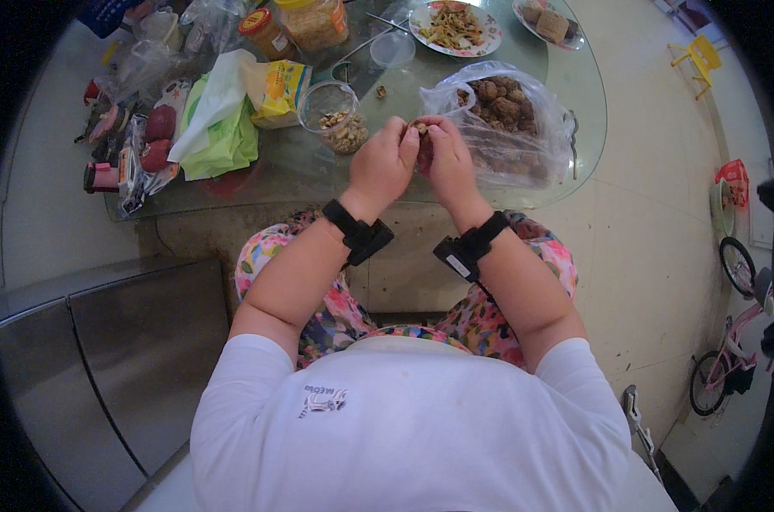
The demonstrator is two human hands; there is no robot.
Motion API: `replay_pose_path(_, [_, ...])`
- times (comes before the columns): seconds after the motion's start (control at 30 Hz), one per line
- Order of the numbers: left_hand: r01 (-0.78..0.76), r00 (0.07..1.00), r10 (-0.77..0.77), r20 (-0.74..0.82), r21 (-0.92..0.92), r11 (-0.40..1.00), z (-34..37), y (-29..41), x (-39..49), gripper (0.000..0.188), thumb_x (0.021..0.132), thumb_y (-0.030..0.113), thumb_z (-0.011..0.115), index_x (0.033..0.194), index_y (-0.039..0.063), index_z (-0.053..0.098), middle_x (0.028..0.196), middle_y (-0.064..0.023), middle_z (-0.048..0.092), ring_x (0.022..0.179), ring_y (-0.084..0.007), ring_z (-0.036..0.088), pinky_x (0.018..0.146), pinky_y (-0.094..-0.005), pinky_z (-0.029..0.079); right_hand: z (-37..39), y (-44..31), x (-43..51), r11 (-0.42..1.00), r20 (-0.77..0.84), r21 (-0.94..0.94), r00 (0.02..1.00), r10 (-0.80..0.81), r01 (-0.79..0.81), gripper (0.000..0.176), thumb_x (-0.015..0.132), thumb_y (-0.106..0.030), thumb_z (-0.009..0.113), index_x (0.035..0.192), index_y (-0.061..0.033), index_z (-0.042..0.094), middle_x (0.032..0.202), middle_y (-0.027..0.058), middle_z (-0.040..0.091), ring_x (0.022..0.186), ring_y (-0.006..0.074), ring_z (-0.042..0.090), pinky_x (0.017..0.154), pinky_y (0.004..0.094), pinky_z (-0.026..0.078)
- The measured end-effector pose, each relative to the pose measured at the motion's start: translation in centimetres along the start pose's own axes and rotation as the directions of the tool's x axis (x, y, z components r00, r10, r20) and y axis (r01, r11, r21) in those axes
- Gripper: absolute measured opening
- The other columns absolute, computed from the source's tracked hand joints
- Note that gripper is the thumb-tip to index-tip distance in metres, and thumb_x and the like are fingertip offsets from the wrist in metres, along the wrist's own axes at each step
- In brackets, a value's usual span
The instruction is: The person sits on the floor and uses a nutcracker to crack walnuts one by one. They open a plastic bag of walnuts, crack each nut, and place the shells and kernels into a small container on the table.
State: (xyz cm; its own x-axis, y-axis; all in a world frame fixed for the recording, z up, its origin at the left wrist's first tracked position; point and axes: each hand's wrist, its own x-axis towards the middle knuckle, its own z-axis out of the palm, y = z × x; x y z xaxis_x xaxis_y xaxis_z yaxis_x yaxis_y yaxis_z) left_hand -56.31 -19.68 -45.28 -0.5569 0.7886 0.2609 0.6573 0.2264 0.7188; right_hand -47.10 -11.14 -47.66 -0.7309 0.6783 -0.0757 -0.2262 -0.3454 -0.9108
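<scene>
My left hand [381, 160] and my right hand [449, 157] meet over the front of the glass table [284, 176]. Between their fingertips they grip a piece of walnut [419, 127], partly hidden by the thumbs. Left of my left hand stands a clear plastic tub [303, 115] with shelled walnut kernels [345, 131] in it. Close by my right hand lies a thin plastic bag [553, 163], its mouth open, full of brown walnuts in the shell [505, 105]. A bit of walnut shell [381, 92] rests on the glass behind my hands.
At the back are a patterned plate of food [456, 29], a second plate [549, 24], a clear lid [392, 50] and two jars [267, 33]. A green tissue pack [223, 137], a yellow packet [280, 93] and plastic bags crowd the left. A thin metal tool [575, 144] lies beside the walnut bag.
</scene>
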Motion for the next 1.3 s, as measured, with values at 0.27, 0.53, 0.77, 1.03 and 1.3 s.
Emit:
replay_pose_path(0.27, [0.027, 1.0, -0.027, 0.006, -0.03, 0.999, -0.1, -1.2, 0.1, 0.032, 0.095, 0.037, 0.049, 0.101, 0.005, 0.051, 0.091, -0.0185, 0.063, 0.085, -0.0397, 0.061, 0.069, -0.0465, 0.048, 0.0, 0.0, 0.6, 0.996, 0.028, -0.086, 1.0, -0.002, 0.004, 0.023, 0.096, -0.021, 0.055, 0.113, -0.0062, 0.058, 0.088, 0.0008, 0.061, 0.069, 0.0063, 0.053, 0.058, 0.0218, 0.044])
replay_pose_path(0.53, [0.04, 0.999, -0.038, 0.034, -0.058, 0.998, -1.1, -1.4, 0.0, 0.033, 0.092, 0.032, 0.057, 0.108, 0.003, 0.053, 0.092, -0.0142, 0.065, 0.074, -0.0283, 0.064, 0.067, -0.0368, 0.05, 0.3, -0.9, 0.8, 0.95, 0.023, -0.311, 1.0, -0.011, 0.018, 0.028, 0.096, -0.022, 0.056, 0.121, -0.0092, 0.062, 0.1, 0.0002, 0.066, 0.079, 0.0063, 0.061, 0.062, 0.0203, 0.049])
replay_pose_path(0.77, [0.154, 0.988, -0.156, 0.015, -0.274, 0.949, -0.5, -3.1, 0.4, 0.029, 0.093, 0.031, 0.054, 0.101, 0.003, 0.055, 0.086, -0.0112, 0.065, 0.074, -0.0237, 0.063, 0.065, -0.0353, 0.049, 0.1, -0.4, 1.0, 0.942, -0.042, -0.325, 0.994, -0.101, 0.082, 0.024, 0.093, -0.02, 0.06, 0.112, -0.0076, 0.068, 0.088, 0.0014, 0.068, 0.072, 0.0084, 0.061, 0.06, 0.0234, 0.047])
replay_pose_path(1.03, [0.088, 0.995, -0.096, -0.039, -0.171, 0.981, -0.1, -4.7, 0.4, 0.025, 0.097, 0.025, 0.051, 0.102, 0.0, 0.054, 0.08, -0.0063, 0.062, 0.062, -0.0128, 0.059, 0.057, -0.0276, 0.049, -0.9, 0.3, 1.0, 0.456, 0.152, -0.859, 0.967, -0.203, 0.231, 0.024, 0.087, -0.019, 0.06, 0.108, -0.0088, 0.068, 0.089, 0.0161, 0.068, 0.079, 0.0281, 0.066, 0.069, 0.0368, 0.052])
replay_pose_path(1.3, [0.303, 0.951, -0.219, 0.22, -0.513, 0.803, -0.8, -3.3, -0.1, 0.028, 0.1, 0.029, 0.044, 0.099, 0.003, 0.055, 0.074, -0.0038, 0.057, 0.059, -0.0113, 0.054, 0.055, -0.027, 0.045, -0.4, -0.5, 1.4, 0.955, 0.076, -0.286, 0.992, 0.104, -0.078, 0.027, 0.095, -0.024, 0.054, 0.114, -0.0063, 0.063, 0.084, 0.0033, 0.064, 0.072, 0.0123, 0.059, 0.061, 0.0269, 0.047])
